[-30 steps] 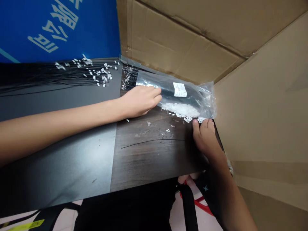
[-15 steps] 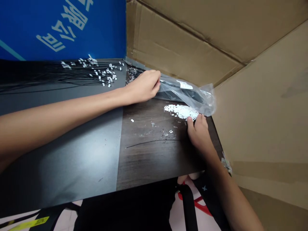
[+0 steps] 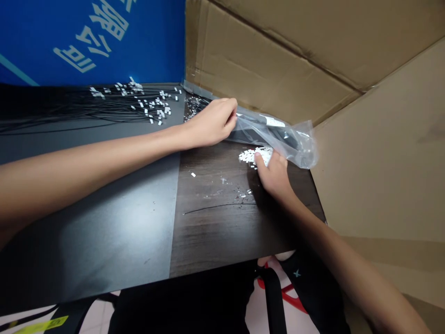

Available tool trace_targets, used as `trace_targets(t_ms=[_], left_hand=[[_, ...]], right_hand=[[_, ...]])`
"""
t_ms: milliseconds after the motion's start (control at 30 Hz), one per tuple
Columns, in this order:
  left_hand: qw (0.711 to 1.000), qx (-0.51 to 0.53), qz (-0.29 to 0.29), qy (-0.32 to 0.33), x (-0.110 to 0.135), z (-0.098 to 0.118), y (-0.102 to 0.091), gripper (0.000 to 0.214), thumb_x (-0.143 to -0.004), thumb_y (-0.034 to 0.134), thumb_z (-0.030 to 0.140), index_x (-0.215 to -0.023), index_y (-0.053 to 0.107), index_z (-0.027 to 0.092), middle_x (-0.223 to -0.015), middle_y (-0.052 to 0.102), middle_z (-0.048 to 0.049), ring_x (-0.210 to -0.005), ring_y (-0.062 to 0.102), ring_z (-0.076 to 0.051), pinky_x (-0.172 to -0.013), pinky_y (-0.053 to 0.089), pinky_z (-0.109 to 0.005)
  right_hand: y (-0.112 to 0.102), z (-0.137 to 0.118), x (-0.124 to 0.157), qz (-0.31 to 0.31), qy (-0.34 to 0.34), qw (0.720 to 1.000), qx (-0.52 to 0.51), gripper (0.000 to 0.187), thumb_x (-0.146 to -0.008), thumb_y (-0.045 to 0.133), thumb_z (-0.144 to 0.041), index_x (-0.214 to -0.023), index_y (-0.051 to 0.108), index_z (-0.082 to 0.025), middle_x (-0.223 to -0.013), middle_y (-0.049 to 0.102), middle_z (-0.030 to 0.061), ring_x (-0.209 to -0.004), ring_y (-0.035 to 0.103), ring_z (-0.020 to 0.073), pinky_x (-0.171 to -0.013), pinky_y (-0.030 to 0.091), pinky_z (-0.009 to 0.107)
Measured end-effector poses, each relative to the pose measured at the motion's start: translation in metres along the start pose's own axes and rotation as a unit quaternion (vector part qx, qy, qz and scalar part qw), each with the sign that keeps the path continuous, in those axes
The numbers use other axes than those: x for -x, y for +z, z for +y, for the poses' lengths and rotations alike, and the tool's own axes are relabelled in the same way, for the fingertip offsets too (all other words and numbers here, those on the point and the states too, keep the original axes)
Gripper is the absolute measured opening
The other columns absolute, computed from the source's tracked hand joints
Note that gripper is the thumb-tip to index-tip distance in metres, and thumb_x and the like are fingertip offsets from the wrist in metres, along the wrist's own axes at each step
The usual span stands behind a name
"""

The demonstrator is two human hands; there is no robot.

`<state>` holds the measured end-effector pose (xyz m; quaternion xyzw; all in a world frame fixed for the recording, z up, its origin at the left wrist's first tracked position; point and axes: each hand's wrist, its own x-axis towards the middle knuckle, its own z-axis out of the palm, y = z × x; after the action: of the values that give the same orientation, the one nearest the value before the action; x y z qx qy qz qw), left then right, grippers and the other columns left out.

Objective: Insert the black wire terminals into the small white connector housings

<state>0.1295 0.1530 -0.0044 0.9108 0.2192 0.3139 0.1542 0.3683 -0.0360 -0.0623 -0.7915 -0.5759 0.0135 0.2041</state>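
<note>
A clear plastic bag (image 3: 278, 134) holding black ties lies along the far edge of the dark wooden table (image 3: 215, 232). My left hand (image 3: 212, 123) pinches the bag's left end, fingers closed on the plastic. Just in front of the bag lies a heap of small white pieces (image 3: 252, 155). My right hand (image 3: 274, 174) rests on that heap with its fingers curled down over it; whether it holds any of them is hidden.
Several thin black wires with white tags (image 3: 139, 104) are spread across the table's far left. Cardboard walls (image 3: 278, 51) rise behind and to the right, and a blue board (image 3: 86, 37) stands at the back left. One black wire (image 3: 215, 208) and scattered bits lie mid-table.
My left hand slid up to the bag's left end and gripped it, pulling the bag back off the white pieces. My right hand moved left onto the heap.
</note>
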Motion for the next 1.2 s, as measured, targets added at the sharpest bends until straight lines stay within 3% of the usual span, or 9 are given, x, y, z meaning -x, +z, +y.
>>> trace_targets(t_ms=[133,300,433,567,833,1000,1200], left_hand=[[1.000,0.000,0.002,0.003,-0.001,0.004,-0.003,0.023,-0.116,0.050,0.020,-0.110,0.073,0.018,-0.101,0.078,-0.0155,-0.098,0.075,-0.033,-0.100,0.061,-0.051],[1.000,0.000,0.006,0.002,-0.004,0.007,-0.004,0.028,-0.117,0.046,0.022,-0.119,0.074,0.016,-0.111,0.079,-0.0204,-0.107,0.076,-0.036,-0.106,0.060,-0.054],[1.000,0.006,0.024,0.007,-0.005,0.007,-0.004,0.028,-0.118,0.046,0.021,-0.121,0.073,0.019,-0.115,0.080,-0.0203,-0.112,0.076,-0.037,-0.107,0.060,-0.055],[0.999,0.005,0.033,0.006,-0.006,0.009,-0.005,0.026,-0.118,0.044,0.020,-0.118,0.070,0.020,-0.120,0.078,-0.0212,-0.115,0.074,-0.036,-0.106,0.060,-0.053],[0.999,0.003,0.049,0.012,-0.009,0.007,-0.009,0.020,-0.116,0.046,0.018,-0.117,0.066,0.020,-0.124,0.076,-0.0205,-0.116,0.072,-0.036,-0.108,0.059,-0.053],[0.999,-0.007,0.052,0.010,-0.011,0.007,-0.010,0.019,-0.116,0.045,0.015,-0.117,0.064,0.020,-0.127,0.075,-0.0203,-0.119,0.073,-0.036,-0.107,0.058,-0.051],[0.998,0.000,0.066,0.017,-0.014,0.001,-0.010,0.021,-0.113,0.047,0.014,-0.118,0.066,0.021,-0.126,0.075,-0.0183,-0.118,0.074,-0.036,-0.106,0.059,-0.056]], right_hand=[[0.003,-0.019,0.000,0.010,0.034,0.999,-0.028,0.100,-0.114,0.045,-0.079,-0.174,0.049,0.001,-0.178,0.052,0.0407,-0.171,0.046,0.0538,-0.142,0.036,0.074],[0.002,-0.032,0.004,0.019,0.037,0.998,-0.053,0.092,-0.113,0.050,-0.073,-0.172,0.052,-0.002,-0.176,0.053,0.0384,-0.166,0.053,0.0515,-0.142,0.038,0.074],[0.005,-0.040,0.001,0.013,0.014,0.998,-0.067,0.088,-0.115,0.048,-0.071,-0.176,0.050,-0.008,-0.182,0.051,0.0344,-0.171,0.050,0.0489,-0.143,0.039,0.074],[0.008,-0.046,-0.005,0.005,-0.011,0.997,-0.074,0.087,-0.114,0.049,-0.070,-0.174,0.054,-0.006,-0.181,0.052,0.0349,-0.172,0.048,0.0489,-0.142,0.042,0.072],[0.005,-0.047,-0.007,0.000,-0.053,0.995,-0.082,0.083,-0.113,0.052,-0.076,-0.167,0.062,-0.014,-0.170,0.059,0.0293,-0.163,0.057,0.0461,-0.139,0.047,0.071],[0.008,-0.054,-0.009,-0.012,-0.076,0.994,-0.081,0.090,-0.112,0.055,-0.075,-0.175,0.055,-0.010,-0.177,0.055,0.0312,-0.166,0.055,0.0460,-0.140,0.047,0.071],[0.014,-0.060,-0.016,-0.033,-0.100,0.992,-0.066,0.092,-0.114,0.051,-0.081,-0.180,0.052,-0.017,-0.183,0.052,0.0276,-0.171,0.049,0.0473,-0.140,0.044,0.076]])
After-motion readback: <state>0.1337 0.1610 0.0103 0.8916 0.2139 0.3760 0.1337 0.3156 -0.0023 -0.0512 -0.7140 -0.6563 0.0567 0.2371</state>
